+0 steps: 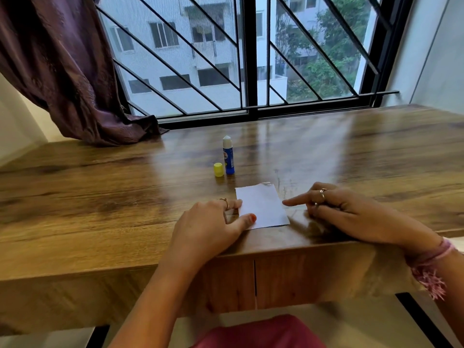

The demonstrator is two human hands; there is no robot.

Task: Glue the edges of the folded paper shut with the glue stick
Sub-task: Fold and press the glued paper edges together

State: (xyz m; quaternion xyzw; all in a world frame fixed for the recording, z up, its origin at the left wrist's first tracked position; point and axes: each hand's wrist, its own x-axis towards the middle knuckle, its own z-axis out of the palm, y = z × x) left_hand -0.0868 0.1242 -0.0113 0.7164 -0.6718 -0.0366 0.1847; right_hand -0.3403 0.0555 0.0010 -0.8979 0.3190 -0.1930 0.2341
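A folded paper (pixel 262 206) is lying near the front edge of a table (pixel 100 197). Behind it a glue stick (pixel 228 155) is standing upright, its cap (pixel 218 169) sitting just left.

place: home, room in an upper-floor flat | wooden tabletop (pixel 100 187) set against a barred window (pixel 251 59) | purple curtain (pixel 62 71) drawn to the left | outside: white apartment block (pixel 175 46) and trees (pixel 334 59) seen from above | plain pale walls (pixel 437 51) either side
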